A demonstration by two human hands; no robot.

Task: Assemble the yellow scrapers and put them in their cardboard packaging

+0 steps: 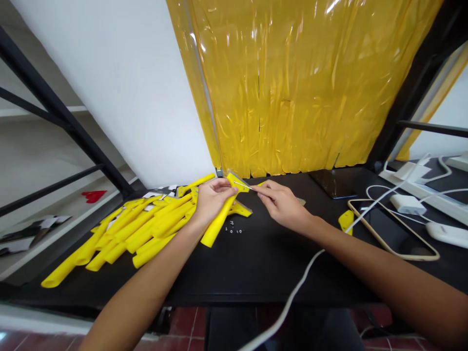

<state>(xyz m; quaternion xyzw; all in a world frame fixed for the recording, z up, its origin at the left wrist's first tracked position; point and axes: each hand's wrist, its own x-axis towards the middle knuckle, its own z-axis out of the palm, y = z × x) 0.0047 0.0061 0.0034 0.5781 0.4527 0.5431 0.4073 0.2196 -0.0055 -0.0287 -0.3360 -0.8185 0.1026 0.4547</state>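
My left hand (212, 199) is wrapped round a yellow squeegee (215, 228), whose tubular handle points down toward me and whose flared head with a greyish blade edge faces away. Pinched in my right hand (278, 201) is a thin metal screwdriver (243, 185); its tip meets the squeegee's head. Fingers cover most of the screwdriver's grip. Several small screws and nuts (233, 228) lie on the black table just below the squeegee. A pile of similar yellow squeegees (146, 226) spreads left of my left hand, partly behind my forearm.
On the right lie a phone in a pale case (395, 231), a white charger (407, 204), a power strip (435, 195) and a small yellow piece (345, 222). A white cable (305, 273) crosses the table's (256, 273) front edge. Yellow plastic curtain strips (292, 97) hang behind.
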